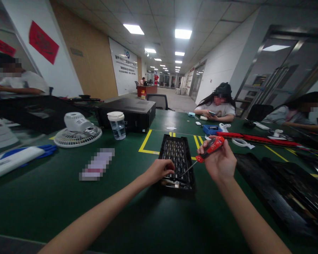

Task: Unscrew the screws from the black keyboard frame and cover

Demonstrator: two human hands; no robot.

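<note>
A long black tray [192,176] lies on the green table, filled with rows of dark metal pieces. My right hand [222,162] is wrapped round the red and black handle of a screwdriver [210,149], its thin shaft slanting down to the left over the tray. Over the tray's left edge rests my left hand [163,169], with curled fingers near the metal pieces; whatever they may pinch is too small to make out. Loose metal parts [176,184] show at the tray's near end.
To the left are a blurred-out flat object [97,165], a lidded cup [118,125], a white fan [78,134] and a black case [127,109]. Open black cases [281,190] lie at the right. Across the table a person [218,104] holds a phone.
</note>
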